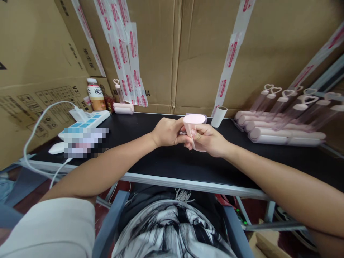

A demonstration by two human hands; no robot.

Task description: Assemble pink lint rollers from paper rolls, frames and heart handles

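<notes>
Above the black tabletop (pixel 172 161), my two hands meet. My right hand (pixel 212 139) is wrapped around a pale pink casing (pixel 194 120) with a flat oval end facing up, its thumb on the casing's side. Fingers of my left hand (pixel 169 132) are closed against the casing's left side. A small dark, shiny bit shows between its thumb and fingers; I cannot make out what it is. Just behind my right hand stands a short white tube (pixel 219 116), tilted slightly. Part of a pale purple piece (pixel 204 117) shows behind the casing.
Several pink bodies with clear heart-topped tubes (pixel 282 122) lie stacked at right; a similar piece (pixel 123 108) sits at back left. Left are a drink bottle (pixel 96 95), a white power strip (pixel 86 123) with cables and a blurred-out object (pixel 86 143). Cardboard (pixel 201 53) walls the back.
</notes>
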